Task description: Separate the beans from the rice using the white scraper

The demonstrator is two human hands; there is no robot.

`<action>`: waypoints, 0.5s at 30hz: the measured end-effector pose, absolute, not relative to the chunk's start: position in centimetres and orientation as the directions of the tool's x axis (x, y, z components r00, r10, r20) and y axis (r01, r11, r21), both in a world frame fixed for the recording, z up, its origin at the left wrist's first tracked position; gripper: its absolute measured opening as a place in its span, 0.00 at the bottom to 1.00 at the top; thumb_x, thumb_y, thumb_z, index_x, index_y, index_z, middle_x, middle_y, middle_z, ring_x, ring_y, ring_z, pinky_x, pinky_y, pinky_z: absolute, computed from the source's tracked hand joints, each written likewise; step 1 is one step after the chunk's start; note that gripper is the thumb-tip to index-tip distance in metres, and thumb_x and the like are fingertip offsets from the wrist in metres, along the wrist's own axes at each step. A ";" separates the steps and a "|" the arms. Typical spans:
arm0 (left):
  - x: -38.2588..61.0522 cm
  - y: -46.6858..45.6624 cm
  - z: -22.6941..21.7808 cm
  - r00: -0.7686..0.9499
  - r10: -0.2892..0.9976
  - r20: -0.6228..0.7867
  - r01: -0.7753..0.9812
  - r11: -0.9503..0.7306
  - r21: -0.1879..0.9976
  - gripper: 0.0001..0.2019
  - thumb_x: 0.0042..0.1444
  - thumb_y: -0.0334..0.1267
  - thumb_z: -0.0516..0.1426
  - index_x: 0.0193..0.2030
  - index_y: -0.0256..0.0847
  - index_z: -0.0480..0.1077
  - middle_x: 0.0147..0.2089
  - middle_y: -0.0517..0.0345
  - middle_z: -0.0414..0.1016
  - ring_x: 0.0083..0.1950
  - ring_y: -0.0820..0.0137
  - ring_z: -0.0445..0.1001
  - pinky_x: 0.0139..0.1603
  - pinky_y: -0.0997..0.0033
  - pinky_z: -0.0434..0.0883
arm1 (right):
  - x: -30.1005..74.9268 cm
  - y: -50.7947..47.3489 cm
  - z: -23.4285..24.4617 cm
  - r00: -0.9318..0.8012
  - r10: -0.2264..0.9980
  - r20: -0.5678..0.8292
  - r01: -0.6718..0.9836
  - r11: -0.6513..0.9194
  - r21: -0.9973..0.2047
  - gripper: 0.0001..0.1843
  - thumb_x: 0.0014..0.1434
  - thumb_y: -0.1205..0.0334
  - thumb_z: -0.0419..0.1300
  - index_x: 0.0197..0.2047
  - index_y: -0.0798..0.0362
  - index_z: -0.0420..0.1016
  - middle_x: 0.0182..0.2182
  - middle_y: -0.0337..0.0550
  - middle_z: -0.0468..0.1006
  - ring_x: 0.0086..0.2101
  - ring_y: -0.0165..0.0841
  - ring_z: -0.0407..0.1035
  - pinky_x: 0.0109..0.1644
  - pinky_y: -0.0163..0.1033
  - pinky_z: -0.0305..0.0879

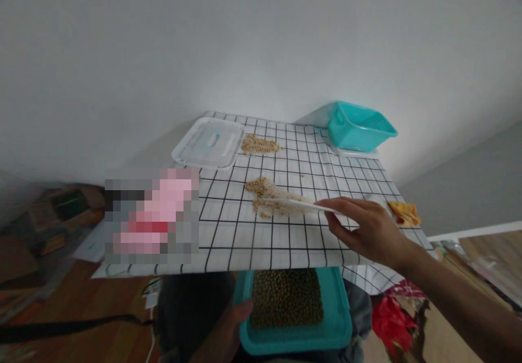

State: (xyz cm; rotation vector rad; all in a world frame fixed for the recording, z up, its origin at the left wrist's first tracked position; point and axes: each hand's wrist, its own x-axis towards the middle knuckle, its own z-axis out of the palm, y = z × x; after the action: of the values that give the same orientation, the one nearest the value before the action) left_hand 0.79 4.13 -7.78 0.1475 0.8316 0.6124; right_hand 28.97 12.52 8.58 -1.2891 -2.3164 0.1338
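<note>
My right hand (367, 227) is closed on a thin white card (302, 205) whose far edge lies in a pile of pale beans (269, 194) in the middle of the checked tablecloth (228, 243). My left hand (230, 325) grips the left rim of a teal tray (338, 330) filled with greenish-brown beans (285, 296), held below the table's front edge. A second, smaller pile of beans (259, 144) lies further back beside a clear lidded container (207, 143).
A tilted teal tub (359, 126) stands at the table's back right corner. An orange wrapper (403, 213) lies at the right edge. A blurred-out patch (150, 216) covers the front left. Clutter and wooden floor (81, 298) lie left; a red bag (391, 319) below right.
</note>
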 end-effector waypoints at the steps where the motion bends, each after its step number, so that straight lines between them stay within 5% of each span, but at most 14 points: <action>1: 0.9 4.2 -7.6 0.519 0.563 -0.644 -0.461 0.818 0.344 0.27 0.45 0.43 0.63 0.54 0.36 0.72 0.47 0.41 0.80 0.52 0.45 0.74 0.55 0.43 0.67 | 28.7 13.3 8.8 -0.407 0.830 0.381 0.788 0.530 -0.314 0.18 0.58 0.67 0.56 0.53 0.50 0.69 0.42 0.39 0.79 0.36 0.28 0.73 0.40 0.35 0.70; 5: 1.1 4.1 -7.1 0.539 0.594 -0.598 -0.491 0.798 0.349 0.29 0.46 0.42 0.63 0.57 0.40 0.69 0.51 0.43 0.78 0.55 0.46 0.73 0.57 0.46 0.67 | 27.4 18.3 9.4 -0.363 0.837 0.410 0.806 0.503 -0.313 0.16 0.59 0.65 0.55 0.50 0.54 0.71 0.38 0.41 0.79 0.33 0.29 0.73 0.37 0.35 0.68; 15: -0.2 3.9 -7.7 0.576 0.601 -0.554 -0.481 0.797 0.364 0.29 0.48 0.45 0.62 0.58 0.39 0.69 0.57 0.42 0.73 0.59 0.46 0.68 0.59 0.46 0.64 | 25.3 27.0 9.8 -0.629 0.740 0.239 0.625 0.664 -0.411 0.15 0.60 0.59 0.55 0.48 0.54 0.76 0.40 0.43 0.80 0.38 0.31 0.74 0.41 0.36 0.66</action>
State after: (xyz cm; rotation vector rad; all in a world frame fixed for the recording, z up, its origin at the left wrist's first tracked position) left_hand -0.25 3.88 -7.71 0.1806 0.7157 0.6374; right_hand 25.31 27.00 9.75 -1.0724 -2.4932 0.4083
